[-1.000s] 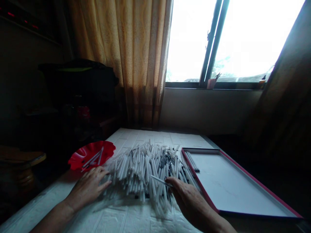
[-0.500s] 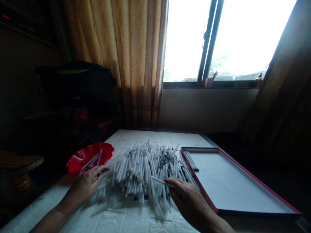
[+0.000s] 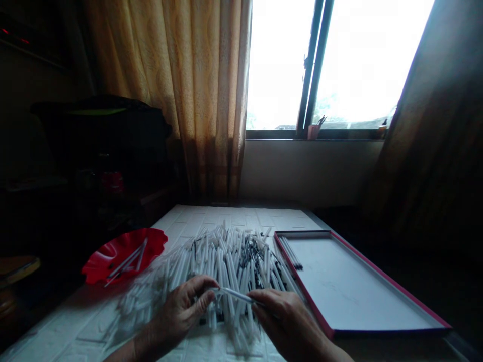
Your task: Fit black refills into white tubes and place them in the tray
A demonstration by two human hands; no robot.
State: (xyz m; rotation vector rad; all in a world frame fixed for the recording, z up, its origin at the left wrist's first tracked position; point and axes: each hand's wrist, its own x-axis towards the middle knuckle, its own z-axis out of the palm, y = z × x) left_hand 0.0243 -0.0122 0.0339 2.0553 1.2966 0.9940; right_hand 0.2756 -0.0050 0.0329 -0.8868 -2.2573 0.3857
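Observation:
A slim whitish pen [image 3: 237, 294] spans the gap between my two hands, above a heap of loose pen parts. My left hand [image 3: 186, 304] pinches its left end between thumb and fingertips. Around its other end are the fingers of my right hand [image 3: 289, 317]; that end is hidden in the grip. Beneath and behind lies the heap of pale tubes [image 3: 222, 261], with several thin black pieces [image 3: 252, 254] mixed in.
At left a red wavy-rimmed dish [image 3: 153, 241] holds a few white tubes. To the right, a shallow red-edged tray [image 3: 358, 296] has several pens [image 3: 290, 253] lined up along its left side. The table [image 3: 184, 217] has a white brick-patterned cover.
My left hand has moved right, from beside the red dish to the pen's end. My right hand still holds the pen. The view has shifted slightly right.

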